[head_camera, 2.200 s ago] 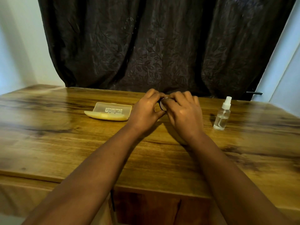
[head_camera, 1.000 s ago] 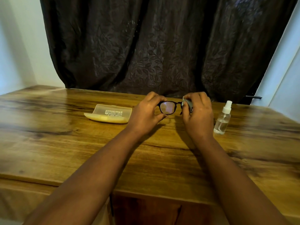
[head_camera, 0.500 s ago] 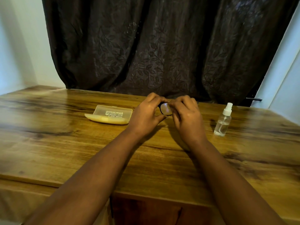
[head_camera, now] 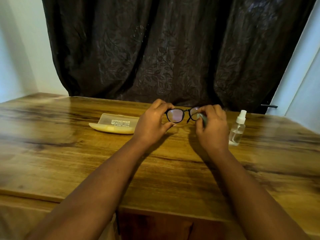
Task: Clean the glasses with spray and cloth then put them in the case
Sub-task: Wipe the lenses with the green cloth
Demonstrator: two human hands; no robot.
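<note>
Black-framed glasses (head_camera: 176,115) are held above the wooden table (head_camera: 86,153), lenses facing me. My left hand (head_camera: 152,123) pinches the frame's left end. My right hand (head_camera: 213,129) presses a small grey-green cloth (head_camera: 203,119) against the right lens, covering most of it. A translucent yellowish glasses case (head_camera: 115,125) lies open on the table, left of my left hand. A small clear spray bottle (head_camera: 237,129) with a white nozzle stands upright just right of my right hand.
A dark patterned curtain (head_camera: 173,49) hangs behind the table's far edge. White walls flank it on both sides. The table's front edge (head_camera: 155,210) runs below my forearms, with a dark gap beneath.
My right hand slid rightward from the left lens to the right lens with the cloth, uncovering the left lens. The left hand kept its hold on the frame.
</note>
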